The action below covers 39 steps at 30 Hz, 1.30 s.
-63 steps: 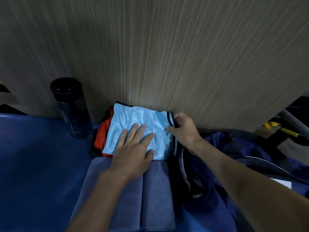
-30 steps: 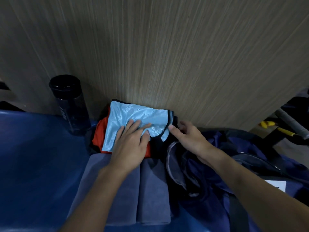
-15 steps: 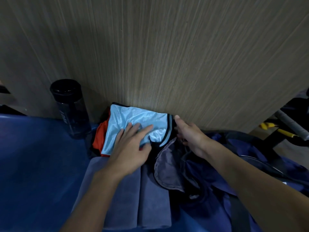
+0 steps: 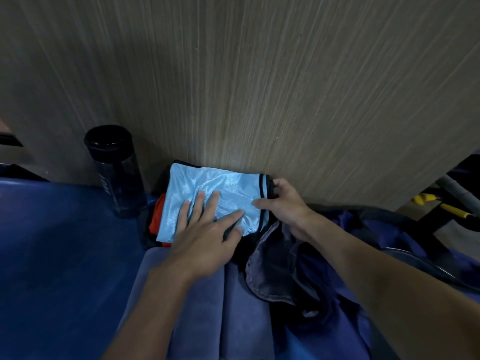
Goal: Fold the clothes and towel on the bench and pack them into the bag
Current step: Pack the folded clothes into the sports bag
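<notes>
The pale blue garment lies folded at the far edge of the blue worktop, against the wooden panel, stacked on a red piece and something black. The left hand rests flat on it with its fingers spread. The right hand pinches the dark-trimmed right edge, thumb on top and the other fingers curled behind. The folded towel sits nearer, and the navy bag slumps open on the right.

To my eye, the risk is in the lift. That blue cloth looks slippery, and pulling it by one edge could open the fold or slide it off the red piece beneath. The bag's mouth sags, so the stack might catch on its lip. A careless sweep to the left could knock the dark bottle.

The bag's inside is too dark to read, and its right end is cut off. The right hand's fingers behind the edge are hidden. I cannot tell how neatly the lower garments are folded.
</notes>
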Tool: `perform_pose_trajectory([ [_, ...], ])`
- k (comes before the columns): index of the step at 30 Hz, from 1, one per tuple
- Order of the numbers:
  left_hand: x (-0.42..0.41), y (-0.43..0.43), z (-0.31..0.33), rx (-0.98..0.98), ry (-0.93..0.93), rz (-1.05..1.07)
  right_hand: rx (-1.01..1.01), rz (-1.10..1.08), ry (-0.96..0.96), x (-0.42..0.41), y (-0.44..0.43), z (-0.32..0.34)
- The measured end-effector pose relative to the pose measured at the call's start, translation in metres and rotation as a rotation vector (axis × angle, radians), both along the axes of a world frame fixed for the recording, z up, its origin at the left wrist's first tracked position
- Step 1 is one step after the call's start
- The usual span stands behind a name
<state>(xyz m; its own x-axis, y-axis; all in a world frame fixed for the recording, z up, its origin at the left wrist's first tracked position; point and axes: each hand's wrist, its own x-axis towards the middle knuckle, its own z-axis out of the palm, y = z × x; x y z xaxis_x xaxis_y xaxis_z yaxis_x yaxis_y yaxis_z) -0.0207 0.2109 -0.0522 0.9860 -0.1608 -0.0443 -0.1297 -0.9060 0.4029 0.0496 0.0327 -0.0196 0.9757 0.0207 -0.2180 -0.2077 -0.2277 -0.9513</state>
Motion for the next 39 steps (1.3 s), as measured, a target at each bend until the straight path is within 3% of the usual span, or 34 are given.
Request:
perform_pose_trajectory([
  [18,0.004,0.017,0.000,-0.106,0.067,-0.036,-0.201,0.385,-0.184,0.016,0.009,0.037],
  [23,0.005,0.016,0.004,-0.335,0.014,0.021,-0.216,0.439,-0.134,0.012,0.015,0.045],
  [29,0.012,0.010,0.013,-0.706,-0.257,0.213,-0.143,0.408,-0.022,0.002,0.034,0.063],
  [33,0.011,0.015,0.026,-1.113,-0.079,0.253,-0.040,0.425,0.002,-0.004,0.048,0.074],
  [36,0.006,0.022,0.032,-1.170,0.010,0.199,0.059,0.473,0.115,-0.005,0.058,0.078],
  [39,0.003,0.025,0.037,-1.107,-0.032,0.221,0.140,0.475,0.172,-0.006,0.066,0.078],
])
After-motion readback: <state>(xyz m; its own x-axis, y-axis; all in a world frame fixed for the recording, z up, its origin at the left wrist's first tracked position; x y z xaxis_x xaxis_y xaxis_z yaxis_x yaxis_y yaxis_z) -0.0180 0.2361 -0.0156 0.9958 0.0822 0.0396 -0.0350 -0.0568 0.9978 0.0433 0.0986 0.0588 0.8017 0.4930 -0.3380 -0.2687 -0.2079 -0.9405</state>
